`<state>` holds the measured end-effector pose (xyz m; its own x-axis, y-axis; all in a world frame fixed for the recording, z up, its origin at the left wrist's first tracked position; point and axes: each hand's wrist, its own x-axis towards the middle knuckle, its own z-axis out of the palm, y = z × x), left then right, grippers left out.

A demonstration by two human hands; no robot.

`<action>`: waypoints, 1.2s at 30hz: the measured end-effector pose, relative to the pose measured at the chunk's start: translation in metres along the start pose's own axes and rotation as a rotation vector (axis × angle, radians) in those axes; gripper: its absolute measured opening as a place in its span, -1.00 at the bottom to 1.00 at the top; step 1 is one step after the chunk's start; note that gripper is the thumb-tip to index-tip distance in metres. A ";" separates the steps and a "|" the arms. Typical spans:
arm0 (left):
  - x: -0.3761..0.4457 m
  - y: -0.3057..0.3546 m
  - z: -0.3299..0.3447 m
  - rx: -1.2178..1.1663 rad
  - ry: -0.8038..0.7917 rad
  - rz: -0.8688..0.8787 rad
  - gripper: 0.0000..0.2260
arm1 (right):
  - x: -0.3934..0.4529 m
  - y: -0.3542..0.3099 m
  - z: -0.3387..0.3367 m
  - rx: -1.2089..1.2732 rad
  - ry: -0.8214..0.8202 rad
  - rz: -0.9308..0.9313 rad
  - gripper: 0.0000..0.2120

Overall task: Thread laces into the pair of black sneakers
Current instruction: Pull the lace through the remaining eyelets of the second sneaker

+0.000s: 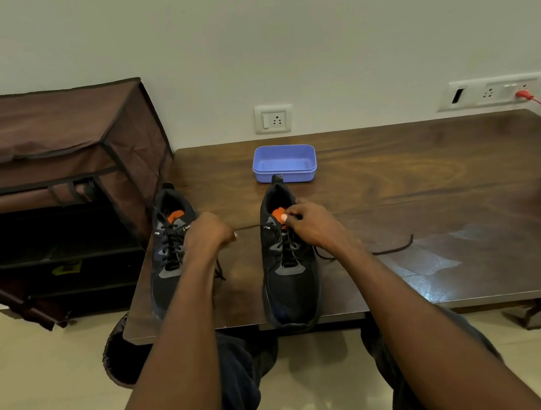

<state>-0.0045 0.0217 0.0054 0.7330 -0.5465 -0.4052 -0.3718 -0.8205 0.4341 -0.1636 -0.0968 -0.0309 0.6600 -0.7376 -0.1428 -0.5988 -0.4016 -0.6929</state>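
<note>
Two sneakers are sitting on the surface (395, 167); left sneaker (170, 249) is looking fully laced; right sneaker (286, 257) is getting its top eyelets done; left hand (206, 234) is pinching the lace (248, 227) taut, fingers curled; right hand (313, 226) is gripping the collar by the orange tongue; other lace end (395, 248) is trailing loose; risk: overpulling is leaving uneven ends, or the tip slipping free.
</note>
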 end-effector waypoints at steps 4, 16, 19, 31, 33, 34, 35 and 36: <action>-0.008 0.013 0.015 0.180 -0.012 0.198 -0.69 | -0.003 -0.002 -0.008 0.057 -0.057 0.021 -0.72; -0.008 0.017 0.014 -0.153 0.045 0.191 -0.78 | -0.008 -0.002 -0.011 0.051 -0.041 0.023 -0.77; -0.007 0.017 0.014 -0.209 -0.009 0.197 -0.82 | -0.010 -0.003 -0.010 0.039 -0.043 0.031 -0.74; -0.017 0.016 0.008 -0.441 -0.227 0.546 -0.75 | -0.031 0.001 -0.054 0.363 -0.180 0.142 -0.86; -0.019 0.018 0.009 -0.436 -0.252 0.591 -0.72 | -0.033 -0.002 -0.059 0.529 -0.192 0.082 -0.80; -0.020 0.019 0.010 -0.420 -0.279 0.591 -0.74 | -0.034 -0.003 -0.060 0.596 -0.190 0.047 -0.77; -0.021 0.020 0.011 -0.394 -0.304 0.590 -0.78 | -0.034 -0.005 -0.059 0.643 -0.187 0.018 -0.74; -0.022 0.020 0.012 -0.358 -0.324 0.593 -0.82 | -0.033 -0.005 -0.058 0.681 -0.187 -0.010 -0.73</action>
<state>-0.0347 0.0149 0.0135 0.2442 -0.9458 -0.2143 -0.4034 -0.3000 0.8644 -0.2092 -0.1018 0.0184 0.7673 -0.6057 -0.2106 -0.2154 0.0659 -0.9743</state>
